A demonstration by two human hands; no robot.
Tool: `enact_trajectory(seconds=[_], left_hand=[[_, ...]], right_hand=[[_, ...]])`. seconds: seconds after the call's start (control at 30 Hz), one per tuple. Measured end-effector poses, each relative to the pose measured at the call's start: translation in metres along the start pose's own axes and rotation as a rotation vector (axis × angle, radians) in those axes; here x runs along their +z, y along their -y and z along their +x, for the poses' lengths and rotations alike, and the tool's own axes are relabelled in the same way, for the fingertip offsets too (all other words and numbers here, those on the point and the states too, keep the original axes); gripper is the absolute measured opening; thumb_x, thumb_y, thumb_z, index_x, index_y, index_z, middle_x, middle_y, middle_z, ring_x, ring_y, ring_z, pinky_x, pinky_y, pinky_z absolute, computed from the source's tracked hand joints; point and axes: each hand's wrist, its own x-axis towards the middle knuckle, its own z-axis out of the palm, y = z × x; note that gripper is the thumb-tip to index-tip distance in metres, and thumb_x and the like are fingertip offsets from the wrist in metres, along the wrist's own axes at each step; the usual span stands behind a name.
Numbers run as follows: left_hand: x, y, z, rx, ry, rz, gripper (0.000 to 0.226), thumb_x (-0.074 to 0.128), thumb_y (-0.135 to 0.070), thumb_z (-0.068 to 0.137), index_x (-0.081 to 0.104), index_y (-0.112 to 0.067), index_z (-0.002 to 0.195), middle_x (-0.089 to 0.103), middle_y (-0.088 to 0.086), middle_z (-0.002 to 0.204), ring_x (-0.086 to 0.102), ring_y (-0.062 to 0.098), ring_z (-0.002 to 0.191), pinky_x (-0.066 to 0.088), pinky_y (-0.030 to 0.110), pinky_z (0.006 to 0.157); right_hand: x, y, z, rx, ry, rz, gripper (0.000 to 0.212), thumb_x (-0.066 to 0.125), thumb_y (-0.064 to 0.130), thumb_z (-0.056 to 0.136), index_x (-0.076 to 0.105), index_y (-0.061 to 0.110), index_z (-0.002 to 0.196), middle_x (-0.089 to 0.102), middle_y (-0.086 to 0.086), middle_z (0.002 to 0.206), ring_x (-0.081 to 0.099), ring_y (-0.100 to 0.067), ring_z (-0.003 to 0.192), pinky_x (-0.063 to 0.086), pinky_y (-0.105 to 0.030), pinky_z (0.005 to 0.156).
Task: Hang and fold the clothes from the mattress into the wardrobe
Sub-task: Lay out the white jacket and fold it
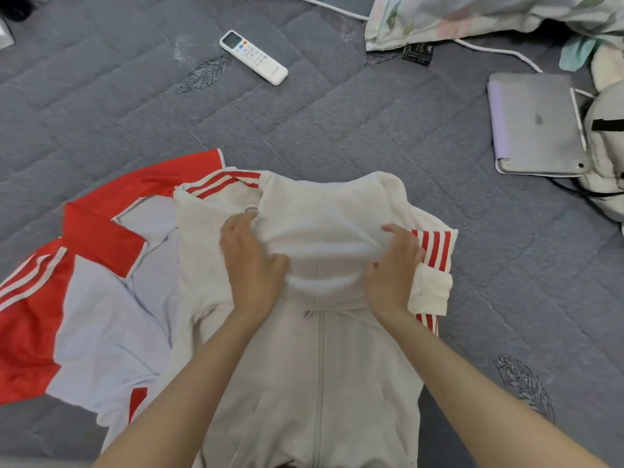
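Fingers (238,228) of the left hand (251,265) are curled into the white cloth with the thumb closing from the inside, and the right hand (393,266) mirrors it, fingertips (391,228) hooked over a ridge of fabric and thumb pressed in below. Each pinches one side of the hood (320,214). From where I stand it looks as though the two grips are set evenly either side of the centre so the hood can be drawn flat and square over the chest rather than bunching to one side. The hoodie (354,383) lies front-up on the grey quilted mattress (337,113), its zip (319,366) running straight towards the person between the forearms. A red-striped sleeve (435,255) is tucked in at the right, which suggests the folding is part done and the garment is being narrowed into a neat block. Just beside it to the left, and partly under its edge, a red and white jersey (101,315) lies spread and unfolded, probably waiting its turn. Further up the mattress, well apart from the clothes, are a white remote (253,57), a grey tablet (537,126), a floral pillow (472,18) and a white cable (499,50). No wardrobe is in sight, so nothing has visibly been put away.
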Motion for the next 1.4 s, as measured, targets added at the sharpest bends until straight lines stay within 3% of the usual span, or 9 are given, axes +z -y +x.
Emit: enact_trajectory(seconds=[0.1, 0.3, 0.57, 0.77, 0.9, 1.03, 1.13, 1.23, 1.4], left_hand=[[0.021, -0.007, 0.003, 0.403, 0.276, 0.313, 0.067, 0.052, -0.020, 0.084, 0.032, -0.020, 0.148, 0.024, 0.008, 0.157, 0.016, 0.027, 0.147, 0.011, 0.047, 0.119], [0.047, 0.045, -0.018, 0.426, 0.348, 0.622, 0.054, 0.042, -0.036, 0.099, 0.031, -0.018, 0.149, 0.022, 0.013, 0.157, 0.017, 0.036, 0.145, 0.015, 0.055, 0.117], [0.036, 0.030, 0.002, 0.478, 0.357, 0.502, 0.065, 0.028, -0.045, 0.097, 0.013, -0.015, 0.153, 0.009, 0.016, 0.158, 0.009, 0.032, 0.147, 0.008, 0.054, 0.117], [0.035, -0.020, 0.103, 0.466, 0.575, 0.821, 0.094, 0.046, -0.057, 0.092, -0.013, -0.012, 0.151, -0.014, 0.014, 0.159, -0.013, 0.030, 0.147, -0.007, 0.050, 0.116], [0.040, -0.031, 0.145, 0.434, 0.849, 1.255, 0.118, 0.064, -0.066, 0.075, -0.002, -0.006, 0.152, 0.026, 0.012, 0.155, 0.019, 0.025, 0.146, -0.011, 0.056, 0.113], [0.039, -0.030, 0.144, 0.393, 0.896, 1.229, 0.085, 0.077, -0.052, 0.070, 0.039, -0.011, 0.134, 0.055, 0.006, 0.131, 0.051, 0.021, 0.124, 0.010, 0.040, 0.116], [0.036, -0.023, 0.132, 0.400, 0.813, 1.150, 0.040, 0.075, -0.037, 0.076, 0.057, -0.020, 0.107, 0.065, 0.001, 0.115, 0.061, 0.020, 0.109, 0.030, 0.025, 0.082], [0.025, -0.022, 0.120, 0.458, 0.720, 1.139, 0.018, 0.066, -0.032, 0.081, 0.059, -0.024, 0.096, 0.064, 0.001, 0.111, 0.060, 0.020, 0.105, 0.029, 0.027, 0.081], [-0.002, -0.025, 0.089, 0.442, 0.695, 1.081, 0.028, 0.062, -0.035, 0.084, 0.061, -0.020, 0.108, 0.064, 0.004, 0.114, 0.060, 0.025, 0.108, 0.039, 0.030, 0.081]], right_hand=[[0.016, 0.010, -0.001, -0.359, 0.290, -0.186, 0.060, 0.046, 0.002, 0.086, 0.037, 0.012, 0.144, 0.019, -0.006, 0.159, 0.011, -0.025, 0.146, 0.010, -0.041, 0.120], [0.044, -0.051, -0.004, -0.456, 0.453, -0.671, 0.059, 0.015, 0.043, 0.104, -0.016, 0.027, 0.152, -0.022, 0.004, 0.159, -0.023, -0.024, 0.146, -0.015, -0.046, 0.118], [0.019, -0.025, 0.038, -0.565, 0.420, -0.361, 0.073, 0.070, 0.022, 0.081, 0.037, 0.010, 0.144, 0.037, -0.013, 0.146, 0.030, -0.029, 0.132, 0.031, -0.048, 0.111], [0.012, 0.018, 0.113, -0.539, 0.561, -0.678, 0.121, 0.084, 0.038, 0.068, 0.000, 0.019, 0.155, -0.006, -0.009, 0.162, -0.015, -0.031, 0.147, -0.005, -0.046, 0.119], [0.025, 0.030, 0.137, -0.490, 0.719, -0.913, 0.133, 0.086, 0.048, 0.060, -0.003, 0.016, 0.154, 0.023, -0.012, 0.152, 0.004, -0.032, 0.147, -0.010, -0.055, 0.116], [0.034, 0.034, 0.131, -0.557, 0.628, -1.019, 0.072, 0.082, 0.047, 0.061, 0.050, 0.014, 0.117, 0.056, -0.004, 0.112, 0.049, -0.023, 0.115, -0.010, -0.051, 0.117], [0.031, 0.034, 0.120, -0.538, 0.675, -0.996, 0.032, 0.075, 0.030, 0.071, 0.048, 0.020, 0.084, 0.065, -0.001, 0.092, 0.060, -0.021, 0.094, 0.016, -0.036, 0.116], [0.019, 0.034, 0.108, -0.545, 0.614, -0.989, 0.024, 0.071, 0.018, 0.074, 0.048, 0.020, 0.077, 0.065, -0.002, 0.099, 0.058, -0.024, 0.091, 0.028, -0.029, 0.079], [-0.009, 0.036, 0.081, -0.563, 0.575, -0.986, 0.021, 0.061, 0.009, 0.077, 0.052, 0.023, 0.089, 0.064, -0.003, 0.102, 0.059, -0.023, 0.099, 0.031, -0.030, 0.085]])
